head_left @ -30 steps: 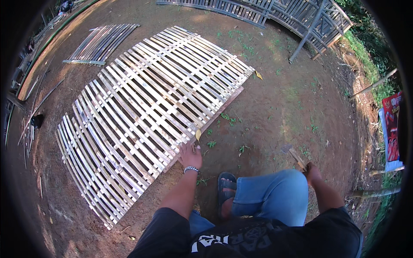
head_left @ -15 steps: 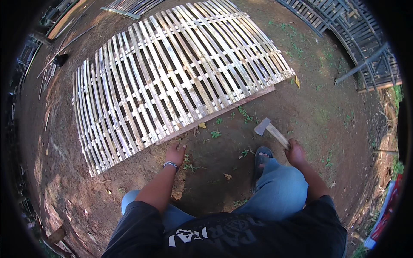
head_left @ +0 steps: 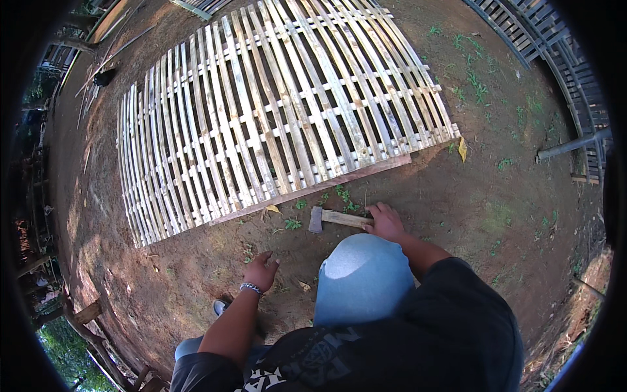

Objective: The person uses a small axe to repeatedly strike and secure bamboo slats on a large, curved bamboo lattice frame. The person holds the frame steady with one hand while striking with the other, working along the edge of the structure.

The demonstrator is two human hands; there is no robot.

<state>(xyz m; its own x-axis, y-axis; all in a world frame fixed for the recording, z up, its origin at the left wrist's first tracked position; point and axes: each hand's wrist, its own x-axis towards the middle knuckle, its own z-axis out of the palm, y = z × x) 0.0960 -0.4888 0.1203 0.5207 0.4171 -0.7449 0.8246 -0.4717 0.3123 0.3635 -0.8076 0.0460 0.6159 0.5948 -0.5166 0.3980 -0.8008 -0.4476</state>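
Hatchet [head_left: 334, 217] moved left along slatted panel [head_left: 281, 124] | right fingers [head_left: 375, 210] at handle [head_left: 356, 221], grip unclear | left fingers [head_left: 264, 257] parted | knee [head_left: 363, 271], leaf [head_left: 272, 208] nearby

Patchy daylight in a rounded, dark-rimmed view

Beyond the left hand [head_left: 261, 271] and right hand [head_left: 385, 222], the pale slatted panel [head_left: 295, 106] nearly washes out in daylight. Duller shade covers the soil [head_left: 483, 215] around the right hand; sun patches dapple it well left of the left hand, and a light patch brightens the denim knee [head_left: 356, 277]. Both hands look fairly sharp. Fisheye distortion bows the panel, and the edge far left of the hands is perhaps too dim to read.
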